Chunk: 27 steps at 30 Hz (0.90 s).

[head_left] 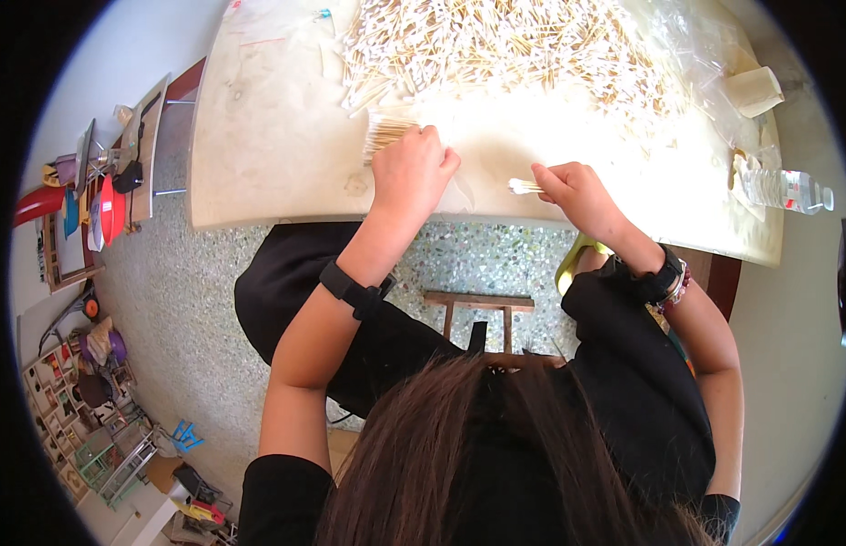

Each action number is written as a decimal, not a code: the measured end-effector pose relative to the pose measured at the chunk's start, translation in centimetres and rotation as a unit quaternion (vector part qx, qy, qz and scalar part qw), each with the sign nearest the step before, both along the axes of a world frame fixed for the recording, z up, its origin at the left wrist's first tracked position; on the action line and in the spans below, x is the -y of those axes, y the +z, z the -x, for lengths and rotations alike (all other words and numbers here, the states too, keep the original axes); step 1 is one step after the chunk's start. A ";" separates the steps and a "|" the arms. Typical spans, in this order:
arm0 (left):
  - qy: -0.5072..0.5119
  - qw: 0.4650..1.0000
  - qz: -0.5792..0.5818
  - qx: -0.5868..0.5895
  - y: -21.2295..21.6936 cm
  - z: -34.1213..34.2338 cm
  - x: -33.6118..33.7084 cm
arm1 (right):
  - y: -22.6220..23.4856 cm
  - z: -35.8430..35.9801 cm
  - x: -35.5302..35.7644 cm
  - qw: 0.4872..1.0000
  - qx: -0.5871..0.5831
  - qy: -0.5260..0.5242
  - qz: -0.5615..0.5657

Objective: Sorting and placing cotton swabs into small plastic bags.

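Observation:
A big heap of thin wooden sticks with white tips (505, 45) covers the far part of the pale table (259, 155). My left hand (412, 173) is closed around a bundle of these sticks (386, 132), which fans out to its upper left. My right hand (573, 187) pinches a few sticks (523, 187) whose white tips point left. The two hands are apart, both near the table's front edge.
A clear plastic water bottle (787, 189) lies at the table's right edge, and a small beige cup (755, 89) stands behind it. Clear plastic wrap (696, 55) lies under the heap. A wooden stool (477, 305) stands under the table. Cluttered shelves (95, 191) line the left.

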<state>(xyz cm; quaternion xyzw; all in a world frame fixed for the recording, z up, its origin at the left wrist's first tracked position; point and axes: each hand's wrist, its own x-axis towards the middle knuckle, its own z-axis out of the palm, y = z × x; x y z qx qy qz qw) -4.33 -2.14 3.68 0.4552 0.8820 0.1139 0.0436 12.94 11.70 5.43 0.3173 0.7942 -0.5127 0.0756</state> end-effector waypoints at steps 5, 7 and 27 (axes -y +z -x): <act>-0.023 0.994 -0.050 0.093 -0.1 -0.6 -0.1 | -0.4 0.5 -0.1 1.000 -0.015 -0.010 -0.002; -0.044 0.980 -0.094 0.167 0.1 -1.9 -0.3 | -0.6 0.7 -0.3 0.999 -0.020 -0.024 -0.011; -0.192 0.968 -0.154 0.051 0.2 -6.4 0.8 | -2.8 -1.1 -1.5 0.993 -0.022 -0.006 -0.116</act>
